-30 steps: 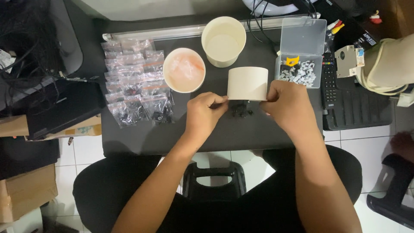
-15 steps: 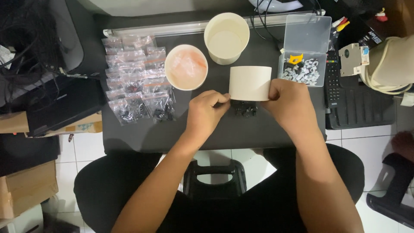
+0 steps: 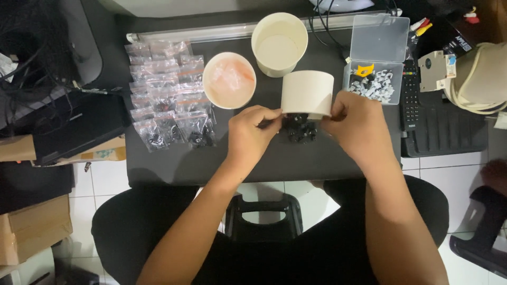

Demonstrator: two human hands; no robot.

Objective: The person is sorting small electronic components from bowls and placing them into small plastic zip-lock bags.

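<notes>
Forearms reached up from six o'clock, over dark trousers and a black stool [image 3: 264, 224] standing on the white tiled floor [image 3: 105, 179]. Both hands met near the middle of the dark table [image 3: 211, 163]. The left hand [image 3: 252, 134] was curled, thumb and forefinger pinched narrow on something small and dark at its tip; what exactly it held was too small to tell. The right hand [image 3: 358, 125] was likewise curled with its fingers drawn in toward the same spot, and whether it gripped anything I cannot tell. Between the two hands lay a little heap of small black parts [image 3: 301, 129], just beside both sets of fingertips. Touching that heap at twelve o'clock lay a white paper cup [image 3: 307, 94] tipped on its side, its mouth facing the person.

At ten o'clock from the hands sat a round white bowl [image 3: 229, 80] holding something pale pink. Farther at nine to ten o'clock, rows of small clear bags [image 3: 166, 95] with black parts covered the table. At twelve o'clock, beyond the tipped cup, stood an upright white paper cup [image 3: 279, 44]. At one o'clock a clear plastic box [image 3: 376, 63] stood open, with white clips and one yellow piece inside. At two to three o'clock lay a black remote control [image 3: 411, 97].
</notes>
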